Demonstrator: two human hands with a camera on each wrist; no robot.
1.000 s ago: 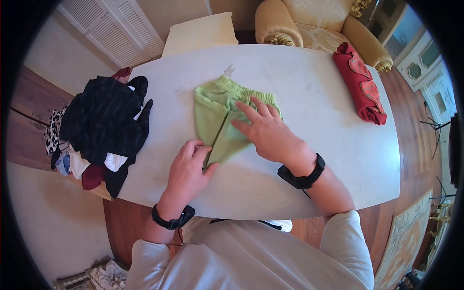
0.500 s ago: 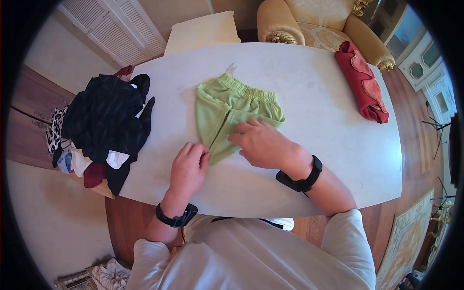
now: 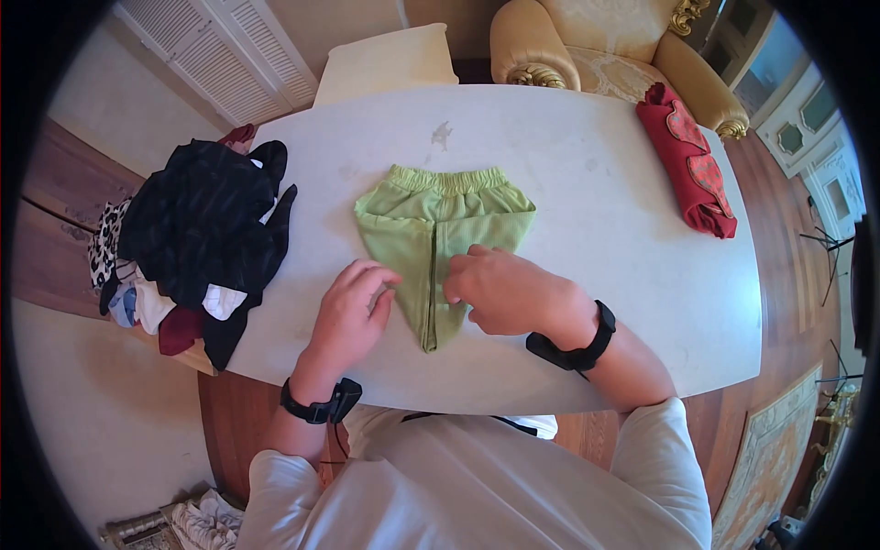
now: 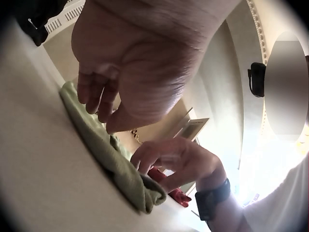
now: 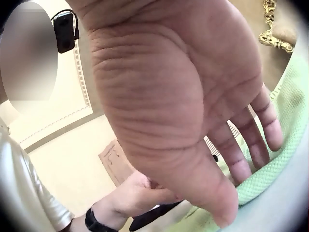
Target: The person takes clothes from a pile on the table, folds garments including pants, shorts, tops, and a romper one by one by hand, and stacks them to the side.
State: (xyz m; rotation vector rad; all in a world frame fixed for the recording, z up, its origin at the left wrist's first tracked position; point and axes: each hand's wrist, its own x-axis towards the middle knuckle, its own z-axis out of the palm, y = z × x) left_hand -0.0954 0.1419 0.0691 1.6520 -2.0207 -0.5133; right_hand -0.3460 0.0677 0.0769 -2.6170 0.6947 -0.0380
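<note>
Light green shorts (image 3: 396, 240) lie on the pale table (image 3: 642, 321), gathered elastic waistband at the far side, leg parts narrowing to a point towards me. A dark slit runs down their middle. My left hand (image 3: 346, 310) hovers just left of the cloth, fingers loosely bent and holding nothing. On the right half of the shorts rests my right hand (image 3: 515, 291). The right wrist view has its fingers (image 5: 235, 157) fairly straight, their tips at the green fabric. Seen from the left wrist, the shorts (image 4: 108, 154) form a low layered strip along the table.
A heap of clothes (image 3: 197, 220), mostly black, covers the table's left end and hangs over the edge. At the far right lies a rolled red cloth bundle (image 3: 683, 160). Beyond the table stand a cream chair (image 3: 390, 69) and a gold armchair (image 3: 532, 50).
The shorts have turned and slid towards me, so the waistband now runs straight across. My left hand has let go of the lower edge; the right has drawn back from the waistband.
</note>
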